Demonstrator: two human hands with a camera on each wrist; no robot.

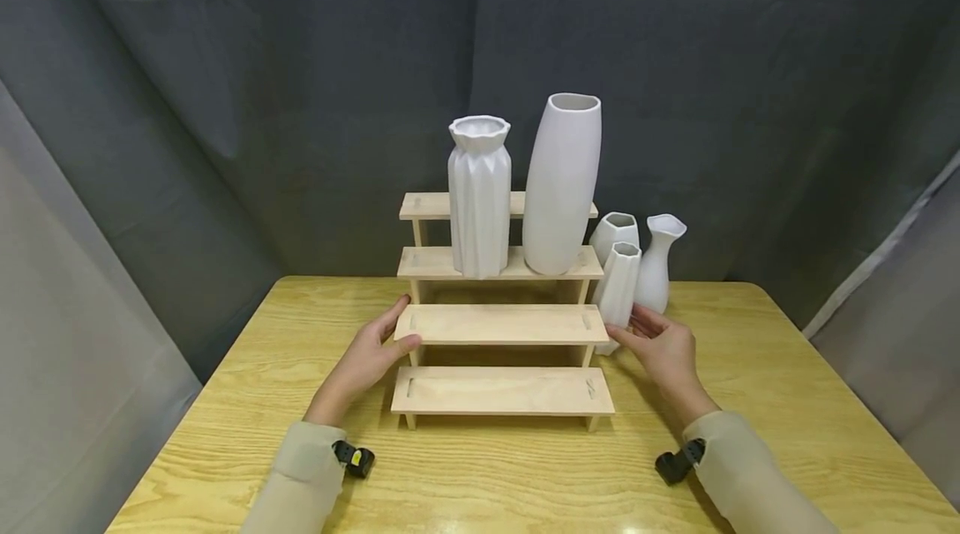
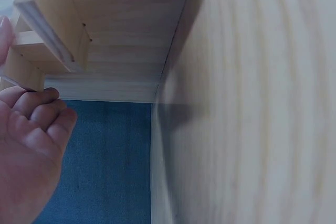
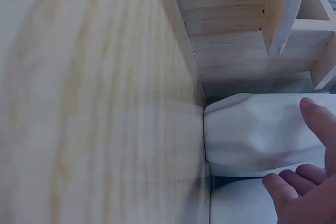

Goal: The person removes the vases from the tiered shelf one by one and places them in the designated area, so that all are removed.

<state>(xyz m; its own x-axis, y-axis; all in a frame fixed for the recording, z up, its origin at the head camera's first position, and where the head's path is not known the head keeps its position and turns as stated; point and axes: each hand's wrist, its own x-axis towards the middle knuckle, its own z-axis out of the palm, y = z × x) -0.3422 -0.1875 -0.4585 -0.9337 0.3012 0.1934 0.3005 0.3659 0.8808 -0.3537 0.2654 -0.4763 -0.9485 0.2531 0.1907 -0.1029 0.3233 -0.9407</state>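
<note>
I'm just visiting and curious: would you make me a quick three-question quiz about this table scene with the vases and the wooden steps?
1. How many white vases are in the head view?
2. True or false: the tall smooth vase stands on the table.
3. Which hand is beside the small faceted vase: A left hand, B right hand?

Key: 1. Five: two on the stepped wooden shelf, three beside it. 2. False; it stands on the shelf's third step. 3. B.

Your light yellow wood-grain table [image 1: 750,401], four-tier pale wooden step shelf [image 1: 501,391] standing mid-table, three small white ceramic vases [image 1: 637,267] just right of it on your tabletop
</note>
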